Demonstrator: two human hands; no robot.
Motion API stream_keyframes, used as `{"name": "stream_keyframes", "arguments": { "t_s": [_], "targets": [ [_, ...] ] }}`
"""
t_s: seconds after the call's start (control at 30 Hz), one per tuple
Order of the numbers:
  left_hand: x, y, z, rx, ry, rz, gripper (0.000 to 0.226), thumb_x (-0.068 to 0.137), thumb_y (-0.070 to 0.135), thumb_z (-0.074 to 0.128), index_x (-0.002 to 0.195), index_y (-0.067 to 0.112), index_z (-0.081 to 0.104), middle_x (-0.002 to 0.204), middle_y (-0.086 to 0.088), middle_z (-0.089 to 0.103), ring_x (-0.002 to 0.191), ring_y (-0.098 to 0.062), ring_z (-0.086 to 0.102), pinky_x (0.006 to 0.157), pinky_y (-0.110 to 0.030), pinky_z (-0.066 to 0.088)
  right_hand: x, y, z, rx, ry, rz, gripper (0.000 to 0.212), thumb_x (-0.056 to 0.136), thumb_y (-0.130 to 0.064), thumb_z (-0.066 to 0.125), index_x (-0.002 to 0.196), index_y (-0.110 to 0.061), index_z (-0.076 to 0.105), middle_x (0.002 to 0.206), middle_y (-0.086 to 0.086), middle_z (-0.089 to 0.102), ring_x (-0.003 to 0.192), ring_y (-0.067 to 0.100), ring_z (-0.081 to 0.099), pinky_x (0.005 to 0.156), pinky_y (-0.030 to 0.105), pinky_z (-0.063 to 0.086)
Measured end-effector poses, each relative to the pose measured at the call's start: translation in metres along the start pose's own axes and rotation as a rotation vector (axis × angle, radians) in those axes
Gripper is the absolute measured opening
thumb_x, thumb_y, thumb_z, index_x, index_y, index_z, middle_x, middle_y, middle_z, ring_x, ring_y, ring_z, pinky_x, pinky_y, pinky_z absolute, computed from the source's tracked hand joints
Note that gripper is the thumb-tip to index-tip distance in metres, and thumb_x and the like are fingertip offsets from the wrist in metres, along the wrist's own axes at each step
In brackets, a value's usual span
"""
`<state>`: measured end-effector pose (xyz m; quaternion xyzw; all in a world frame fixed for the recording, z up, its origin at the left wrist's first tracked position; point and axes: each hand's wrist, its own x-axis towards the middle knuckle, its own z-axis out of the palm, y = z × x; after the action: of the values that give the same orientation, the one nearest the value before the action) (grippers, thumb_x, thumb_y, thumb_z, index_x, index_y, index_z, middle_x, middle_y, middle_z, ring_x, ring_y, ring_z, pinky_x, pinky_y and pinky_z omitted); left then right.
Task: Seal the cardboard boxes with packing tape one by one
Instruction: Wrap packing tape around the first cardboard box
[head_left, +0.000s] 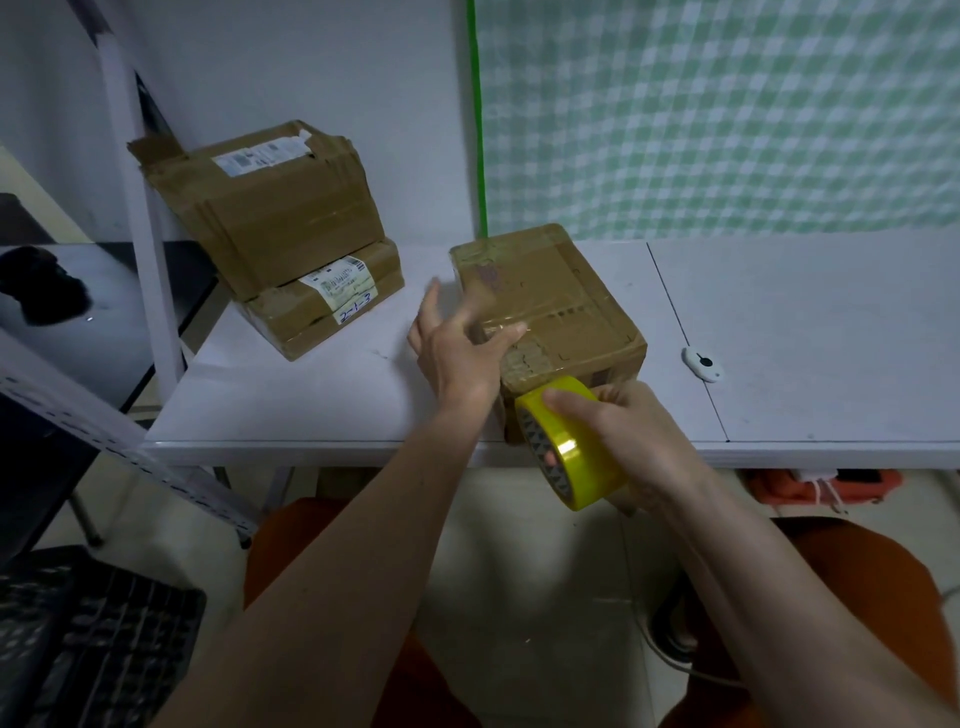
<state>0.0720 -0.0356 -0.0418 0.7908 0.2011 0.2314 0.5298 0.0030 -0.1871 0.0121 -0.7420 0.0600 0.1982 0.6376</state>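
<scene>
My right hand (618, 431) grips the yellow roll of packing tape (571, 447) at approx 6 o'clock, just off the white table (322, 400) edge, touching the near side of the brown cardboard box (550, 301) w/ glossy tape on top. Left hand (457, 348) is spread wide, thumb pressing the box's near-left top edge. Two stacked brown cardboard boxes (291, 244) w/ labels sit at 10 o'clock; small white cutter (702, 364) at 3 o'clock.

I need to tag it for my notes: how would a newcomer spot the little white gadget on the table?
Start at the white table, then look right of the box the hands are taping. The gadget lies alone on bare tabletop beside a thin dark seam. It is small, white and oval with a black dot, unlike the brown boxes and the yellow tape.
</scene>
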Motion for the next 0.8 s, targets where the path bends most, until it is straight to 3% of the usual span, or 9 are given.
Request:
{"name": "stream_keyframes", "arguments": {
  "t_s": [0.03, 0.1, 0.23, 0.33, 0.4, 0.47, 0.57, 0.67, 0.8],
  "targets": [
    [0.005, -0.001, -0.001, -0.004, -0.015, -0.058, 0.092, 0.062, 0.032, 0.089, 0.142, 0.030, 0.042, 0.157, 0.006, 0.016, 0.142, -0.019, 0.015, 0.113, -0.039, 0.024, 0.000, 0.000, 0.000, 0.002, -0.001, 0.002, 0.021, 0.084, -0.027, 0.068, 0.075, -0.008, 0.066, 0.052, 0.002, 0.067, 0.045, 0.012, 0.064, 0.041, 0.016, 0.044],
    [0.012, 0.000, -0.004, -0.020, -0.065, -0.155, 0.121, 0.059, 0.032, 0.090, 0.151, 0.036, 0.012, 0.157, 0.006, 0.007, 0.144, -0.020, 0.012, 0.112, -0.040, 0.025, -0.001, -0.001, 0.001, 0.017, -0.006, 0.005, 0.021, 0.084, -0.025, 0.068, 0.073, -0.007, 0.066, 0.052, 0.002, 0.066, 0.045, 0.012, 0.064, 0.041, 0.016, 0.044],
    [0.018, 0.004, 0.000, -0.087, -0.090, -0.302, 0.109, 0.071, 0.034, 0.083, 0.152, 0.035, 0.011, 0.157, 0.002, 0.010, 0.144, -0.026, 0.015, 0.111, -0.047, 0.031, -0.003, -0.002, 0.002, 0.030, -0.012, 0.011, 0.020, 0.085, -0.023, 0.068, 0.076, -0.005, 0.066, 0.051, 0.002, 0.066, 0.044, 0.013, 0.064, 0.041, 0.016, 0.044],
    [0.016, 0.008, 0.004, -0.079, -0.026, -0.358, 0.082, 0.082, 0.033, 0.073, 0.149, 0.027, 0.025, 0.153, -0.005, 0.023, 0.140, -0.028, 0.024, 0.109, -0.047, 0.034, -0.004, -0.003, 0.001, 0.050, -0.014, 0.020, 0.019, 0.085, -0.022, 0.068, 0.076, -0.005, 0.065, 0.051, 0.002, 0.066, 0.044, 0.014, 0.064, 0.043, 0.017, 0.047],
    [0.005, 0.008, -0.002, -0.015, 0.079, -0.087, 0.047, 0.090, 0.025, 0.064, 0.134, 0.019, 0.050, 0.142, -0.005, 0.041, 0.132, -0.022, 0.034, 0.109, -0.036, 0.034, -0.006, -0.002, 0.000, 0.046, -0.017, 0.019, 0.019, 0.086, -0.022, 0.067, 0.074, -0.007, 0.065, 0.050, 0.000, 0.066, 0.044, 0.012, 0.064, 0.041, 0.016, 0.045],
    [-0.010, 0.005, -0.015, 0.074, 0.113, 0.369, 0.018, 0.091, 0.012, 0.061, 0.106, 0.011, 0.069, 0.117, -0.007, 0.062, 0.114, -0.021, 0.051, 0.098, -0.024, 0.038, -0.007, -0.002, -0.001, 0.042, -0.026, 0.010, 0.019, 0.086, -0.023, 0.067, 0.073, -0.008, 0.064, 0.049, -0.002, 0.065, 0.042, 0.009, 0.063, 0.039, 0.014, 0.042],
    [-0.021, -0.008, -0.031, 0.228, -0.117, 0.840, 0.016, 0.089, 0.005, 0.061, 0.098, 0.001, 0.074, 0.102, -0.012, 0.072, 0.103, -0.026, 0.063, 0.094, -0.036, 0.045, -0.006, 0.001, -0.001, 0.057, -0.032, 0.002, 0.020, 0.086, -0.021, 0.067, 0.072, -0.007, 0.064, 0.048, -0.002, 0.064, 0.042, 0.009, 0.062, 0.039, 0.013, 0.042],
    [-0.017, -0.008, -0.040, 0.425, -0.425, 0.878, 0.034, 0.097, 0.015, 0.044, 0.121, 0.004, 0.065, 0.127, -0.010, 0.063, 0.127, -0.026, 0.051, 0.112, -0.043, 0.031, -0.005, 0.001, -0.002, 0.068, -0.045, 0.002, 0.018, 0.086, -0.020, 0.067, 0.075, -0.006, 0.065, 0.050, 0.000, 0.065, 0.043, 0.011, 0.063, 0.040, 0.014, 0.043],
    [0.002, 0.004, -0.039, 0.640, -0.614, 0.831, 0.051, 0.101, 0.032, 0.018, 0.142, 0.020, 0.045, 0.148, 0.007, 0.043, 0.145, -0.017, 0.023, 0.120, -0.042, 0.006, -0.003, 0.001, -0.004, 0.042, -0.047, 0.003, 0.019, 0.086, -0.022, 0.066, 0.074, -0.007, 0.066, 0.051, 0.001, 0.066, 0.044, 0.010, 0.063, 0.040, 0.014, 0.043]
  ]
}}
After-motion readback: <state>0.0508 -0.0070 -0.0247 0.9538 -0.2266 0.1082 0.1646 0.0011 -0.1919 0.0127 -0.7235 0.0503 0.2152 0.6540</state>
